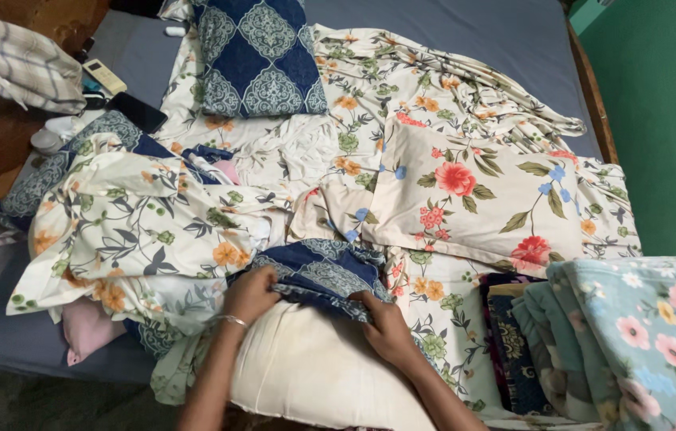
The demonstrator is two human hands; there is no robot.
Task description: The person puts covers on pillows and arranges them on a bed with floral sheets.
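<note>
A plain cream pillow (314, 371) lies at the near edge of the bed. Its far end is inside a navy blue patterned pillowcase (318, 271). My left hand (250, 294), with a thin bangle at the wrist, grips the left side of the pillowcase's open edge. My right hand (382, 319) pinches the right side of the same edge. Both hands rest on the pillow, with the case bunched between them.
A dressed navy patterned pillow (258, 56) lies at the head of the bed. A cream floral pillow (474, 199) sits right of centre. Floral sheets (138, 231) are heaped at left. Folded linens (641, 335) are stacked at near right. Remote and phone (118, 92) lie far left.
</note>
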